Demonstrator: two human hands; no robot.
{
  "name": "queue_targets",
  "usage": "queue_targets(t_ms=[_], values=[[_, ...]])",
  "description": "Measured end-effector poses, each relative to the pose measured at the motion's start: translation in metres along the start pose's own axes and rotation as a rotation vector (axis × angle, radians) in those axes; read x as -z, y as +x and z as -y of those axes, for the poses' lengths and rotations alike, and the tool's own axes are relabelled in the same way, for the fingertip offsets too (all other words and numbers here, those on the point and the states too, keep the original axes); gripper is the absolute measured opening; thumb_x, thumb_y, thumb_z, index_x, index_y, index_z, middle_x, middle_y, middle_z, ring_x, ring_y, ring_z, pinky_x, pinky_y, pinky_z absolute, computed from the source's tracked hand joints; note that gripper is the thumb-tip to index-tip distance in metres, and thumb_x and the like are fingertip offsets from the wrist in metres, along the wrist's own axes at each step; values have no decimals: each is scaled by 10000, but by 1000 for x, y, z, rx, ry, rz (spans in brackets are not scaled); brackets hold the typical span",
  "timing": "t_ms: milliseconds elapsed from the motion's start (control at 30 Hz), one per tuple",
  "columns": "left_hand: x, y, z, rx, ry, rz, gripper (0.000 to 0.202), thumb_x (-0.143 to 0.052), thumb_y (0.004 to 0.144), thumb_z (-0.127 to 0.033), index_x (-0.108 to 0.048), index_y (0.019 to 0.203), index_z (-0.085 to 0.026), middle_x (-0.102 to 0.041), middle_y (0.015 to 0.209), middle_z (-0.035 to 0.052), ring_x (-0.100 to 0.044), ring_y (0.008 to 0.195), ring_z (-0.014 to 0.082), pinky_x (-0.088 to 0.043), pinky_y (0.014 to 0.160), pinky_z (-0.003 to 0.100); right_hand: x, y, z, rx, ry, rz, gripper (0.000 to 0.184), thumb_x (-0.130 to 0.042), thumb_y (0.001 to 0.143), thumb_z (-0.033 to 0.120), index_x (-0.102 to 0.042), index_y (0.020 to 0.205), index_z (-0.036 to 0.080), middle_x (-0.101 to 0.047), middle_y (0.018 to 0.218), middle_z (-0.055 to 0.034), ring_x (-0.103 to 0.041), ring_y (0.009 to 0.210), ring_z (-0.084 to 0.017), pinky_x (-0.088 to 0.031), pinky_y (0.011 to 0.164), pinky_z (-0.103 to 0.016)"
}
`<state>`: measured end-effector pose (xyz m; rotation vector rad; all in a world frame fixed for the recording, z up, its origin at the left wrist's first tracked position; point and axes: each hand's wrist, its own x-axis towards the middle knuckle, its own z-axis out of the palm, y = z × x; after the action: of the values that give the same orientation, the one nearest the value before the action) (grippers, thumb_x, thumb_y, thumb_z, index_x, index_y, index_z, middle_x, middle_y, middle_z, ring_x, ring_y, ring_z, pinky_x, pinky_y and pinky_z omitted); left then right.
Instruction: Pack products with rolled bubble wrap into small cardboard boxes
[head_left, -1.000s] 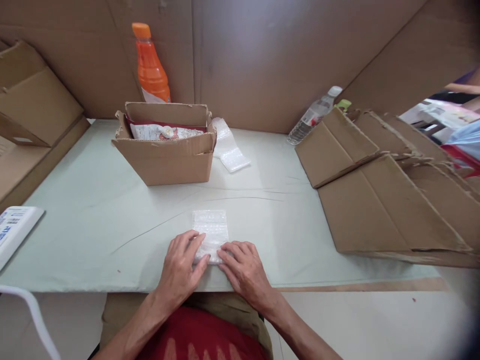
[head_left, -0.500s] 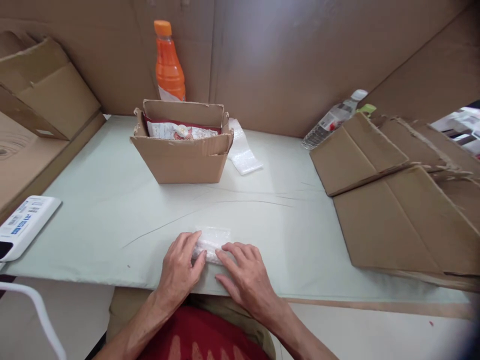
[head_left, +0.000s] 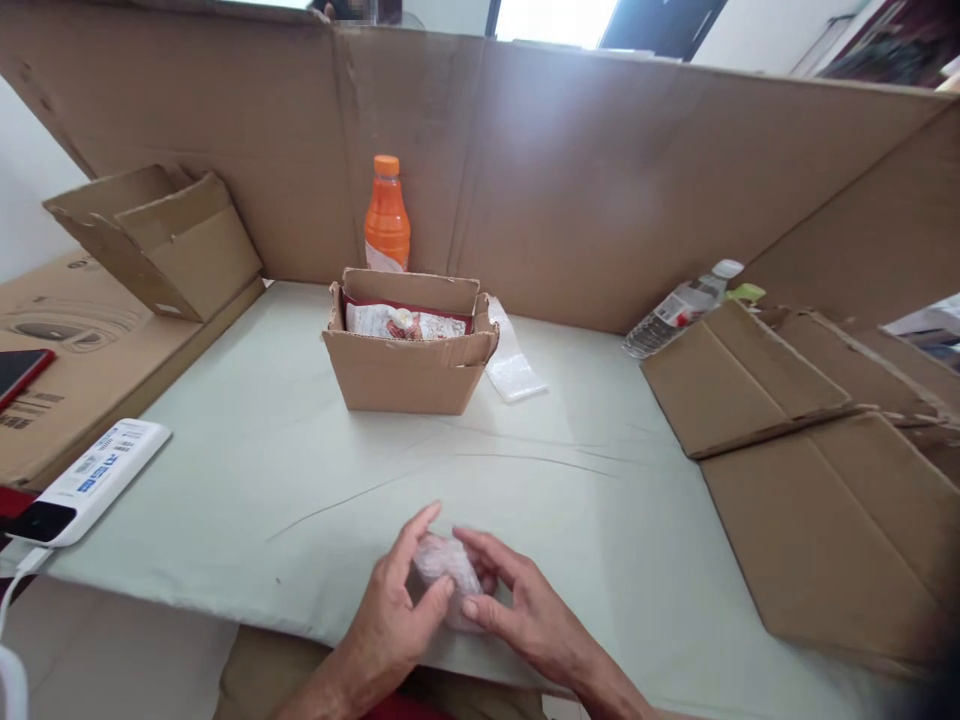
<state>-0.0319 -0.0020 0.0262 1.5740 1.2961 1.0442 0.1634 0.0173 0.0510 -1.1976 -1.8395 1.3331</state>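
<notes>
Bubble-wrap bundle (head_left: 444,562), just one, is held between left hand (head_left: 399,606) and right hand (head_left: 529,606), one orange bottle (head_left: 388,222) upright beyond.

Bubble wrap (head_left: 441,562) partly hidden by hands (head_left: 405,595) (head_left: 529,610); orange bottle (head_left: 388,222) base behind box (head_left: 405,374).

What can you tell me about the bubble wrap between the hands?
The bubble wrap looks like thin, clear plastic, whitish and shiny, bunched into a compact, rounded bundle. It sits tilted near the front edge of the table, between the left hand and right hand, with both thumbs against it. Whether it touches the table is unclear.
</notes>
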Motion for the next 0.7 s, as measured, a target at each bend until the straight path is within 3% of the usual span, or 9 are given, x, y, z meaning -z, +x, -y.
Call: queue_targets(t_ms=[100,167,233,333,400,433,533,700], values=[[10,20,-12,-310,213,-42,613,-594,903,-217,-401,1483,-260,-685,1200,103,-678,1069,245,-591,909,402,20,15,11,-21,3,46,291,-605,953,451,-709,884,188,-681,746,-8,-629,686,-165,-529,637,-263],[30,49,-26,-455,358,-159,642,-608,920,-243,-360,1511,-262,-634,1308,133,-621,1198,281,-539,1003,461,41,29,30,57,-102,-36,269,-598,966,417,-693,834,202,-682,755,-9,-639,697,-166,-536,655,-267],[58,88,-40,-547,513,-336,650,-583,936,-188,-336,1532,-268,-567,1423,139,-505,1363,306,-434,1119,511,67,49,60,223,-245,-172,210,-611,968,395,-700,876,229,-705,871,-30,-672,798,-187,-555,721,-293],[98,147,-52,-564,707,-537,618,-539,911,-103,-388,1502,-202,-568,1421,148,-390,1458,345,-367,1145,545,103,91,116,503,-504,-435,139,-650,956,344,-708,871,251,-670,920,-36,-653,829,-175,-536,725,-300],[114,172,-53,-545,769,-596,509,-507,883,-58,-523,1380,-165,-668,1216,124,-522,1325,330,-401,1107,532,117,127,150,622,-666,-548,131,-653,956,311,-728,869,250,-643,869,-17,-611,753,-137,-492,658,-276],[119,177,-53,-562,778,-595,447,-497,869,-39,-585,1291,-158,-692,1097,101,-585,1219,306,-424,1086,520,120,146,162,649,-735,-545,139,-644,958,299,-741,873,247,-638,848,-7,-594,722,-121,-466,629,-265],[125,169,-51,-685,765,-498,328,-489,846,7,-658,1061,-174,-692,921,51,-622,1026,245,-453,1074,513,112,202,184,565,-976,-305,148,-646,925,250,-759,834,226,-641,780,14,-583,682,-106,-397,583,-243],[131,125,-53,-713,752,-414,329,-541,815,61,-651,1013,-178,-710,962,52,-607,1054,240,-425,1111,561,64,257,181,220,-1373,255,121,-638,874,166,-750,828,164,-738,829,-64,-670,778,-188,-365,587,-266]])
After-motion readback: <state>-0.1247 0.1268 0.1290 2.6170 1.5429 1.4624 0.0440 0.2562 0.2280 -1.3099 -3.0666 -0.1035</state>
